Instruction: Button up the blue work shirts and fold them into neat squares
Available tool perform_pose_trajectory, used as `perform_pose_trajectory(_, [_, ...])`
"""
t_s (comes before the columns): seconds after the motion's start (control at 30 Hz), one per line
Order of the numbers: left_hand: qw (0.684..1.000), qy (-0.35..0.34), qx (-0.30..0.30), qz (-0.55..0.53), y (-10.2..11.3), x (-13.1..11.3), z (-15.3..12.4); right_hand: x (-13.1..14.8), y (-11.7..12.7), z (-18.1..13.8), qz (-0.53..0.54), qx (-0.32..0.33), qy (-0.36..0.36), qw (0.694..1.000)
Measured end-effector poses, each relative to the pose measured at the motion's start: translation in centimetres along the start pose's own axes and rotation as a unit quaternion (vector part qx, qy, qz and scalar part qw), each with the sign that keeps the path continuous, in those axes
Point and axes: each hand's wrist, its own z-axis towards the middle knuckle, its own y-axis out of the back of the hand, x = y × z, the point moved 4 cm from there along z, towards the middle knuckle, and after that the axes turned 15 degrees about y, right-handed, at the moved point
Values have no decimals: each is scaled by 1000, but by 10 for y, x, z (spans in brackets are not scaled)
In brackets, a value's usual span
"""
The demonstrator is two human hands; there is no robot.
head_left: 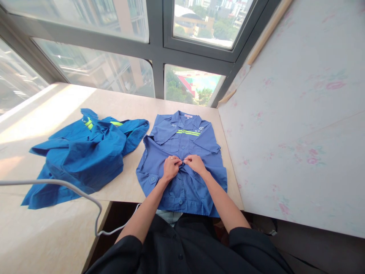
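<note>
A blue short-sleeved work shirt (168, 148) lies front side up before me, its collar toward the window. Yellow-green strips cross its chest, and buttons run down the front placket. My left hand (171, 167) pinches the placket near mid-front, a ring on one finger. Close beside it, my right hand (195, 163) is closed on the same placket from the other side. The fabric is slightly raised and bunched between my fingertips. Whether a button sits between them is hidden. Lower buttons show below my hands, near the hem at the table's front edge.
A crumpled darker blue garment (85, 156) with yellow-green strips lies to the left on the pale table (134, 182). A white cable (71, 186) hangs across the lower left. Windows (196, 83) stand behind the table; a flower-patterned wall (299, 125) borders it on the right.
</note>
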Motion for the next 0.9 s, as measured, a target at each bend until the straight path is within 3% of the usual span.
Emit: perform_pose_trajectory(0.9, [993,37,38,-103,6,8,6,-5,-2,12,232,33,-85,968])
